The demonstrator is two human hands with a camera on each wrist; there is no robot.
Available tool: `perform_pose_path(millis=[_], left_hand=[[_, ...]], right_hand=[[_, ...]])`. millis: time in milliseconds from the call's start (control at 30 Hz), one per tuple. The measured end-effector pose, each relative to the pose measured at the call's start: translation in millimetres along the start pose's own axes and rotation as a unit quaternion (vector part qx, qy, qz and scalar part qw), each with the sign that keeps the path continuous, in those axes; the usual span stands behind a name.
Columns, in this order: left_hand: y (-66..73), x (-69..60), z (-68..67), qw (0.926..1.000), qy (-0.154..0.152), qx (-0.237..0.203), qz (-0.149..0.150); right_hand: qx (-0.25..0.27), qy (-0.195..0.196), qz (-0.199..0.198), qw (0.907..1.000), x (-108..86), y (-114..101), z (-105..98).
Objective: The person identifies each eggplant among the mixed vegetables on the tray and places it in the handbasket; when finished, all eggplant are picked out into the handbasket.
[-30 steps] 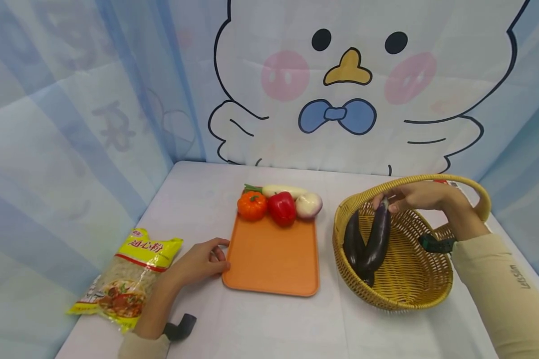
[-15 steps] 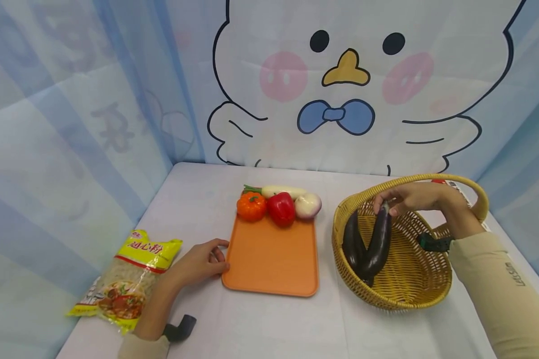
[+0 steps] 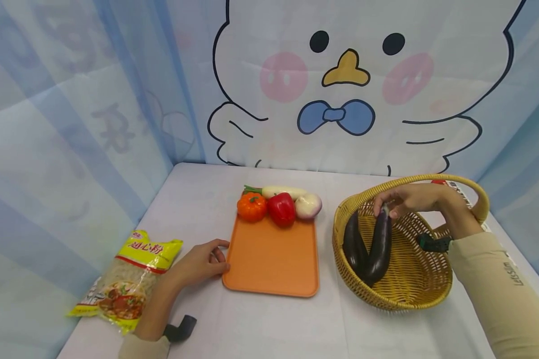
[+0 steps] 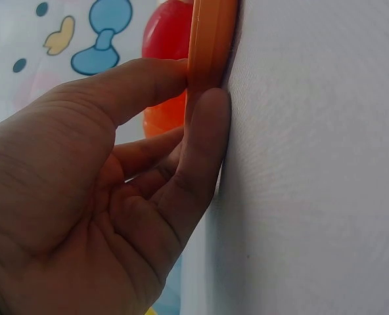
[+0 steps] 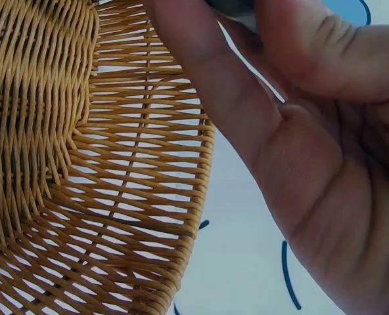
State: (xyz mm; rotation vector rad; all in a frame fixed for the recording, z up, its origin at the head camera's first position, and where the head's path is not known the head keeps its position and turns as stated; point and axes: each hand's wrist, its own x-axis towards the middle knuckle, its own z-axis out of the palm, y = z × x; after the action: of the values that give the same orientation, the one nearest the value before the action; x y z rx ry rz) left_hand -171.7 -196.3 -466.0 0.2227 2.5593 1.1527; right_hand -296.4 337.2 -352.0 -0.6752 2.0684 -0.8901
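Observation:
My left hand point(image 3: 202, 262) lies at the left edge of the orange tray point(image 3: 274, 259). In the left wrist view, its thumb and a bent finger hold the tray's rim point(image 4: 214, 39). Inside the wicker basket point(image 3: 417, 294), my right hand point(image 3: 413, 197) pinches the top end of a dark purple eggplant point(image 3: 379, 249), which slants down to the basket floor. A second eggplant point(image 3: 354, 244) leans beside it on the left. The right wrist view has only a dark bit of the held eggplant point(image 5: 237, 6), above the woven wall.
An orange pumpkin point(image 3: 252, 207), a red bell pepper point(image 3: 282, 209), a purple-white onion or turnip point(image 3: 308, 206) and a white radish point(image 3: 285, 191) lie at the tray's back end. A yellow noodle bag point(image 3: 130, 279) lies left. The basket's handle point(image 3: 431, 177) arches over the right hand.
The lower end of the held eggplant has shifted slightly right, away from the other eggplant. My left hand stays at the tray's edge.

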Motion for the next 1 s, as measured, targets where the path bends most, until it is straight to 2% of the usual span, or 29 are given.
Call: perform_pose_path(millis=[233,467,833,1000], left_hand=[[-0.7,-0.2,-1.0,1.0000,0.000,0.001,0.004],[-1.2,-0.4,-1.7,0.9999,-0.007,0.003,0.012],[0.3,-0.9,-1.5,1.0000,0.000,0.002,0.006],[0.6,-1.1,-1.4,1.0000,-0.002,0.002,0.005]], right_hand=[[-0.020,-0.027,-0.027,0.9991,0.8,2.3,-2.0],[-0.007,-0.062,0.009,0.9980,2.6,5.4,-0.3],[-0.030,-0.034,0.038,0.9983,8.7,12.0,6.7],[-0.002,-0.028,0.045,0.9986,12.5,16.8,11.1]])
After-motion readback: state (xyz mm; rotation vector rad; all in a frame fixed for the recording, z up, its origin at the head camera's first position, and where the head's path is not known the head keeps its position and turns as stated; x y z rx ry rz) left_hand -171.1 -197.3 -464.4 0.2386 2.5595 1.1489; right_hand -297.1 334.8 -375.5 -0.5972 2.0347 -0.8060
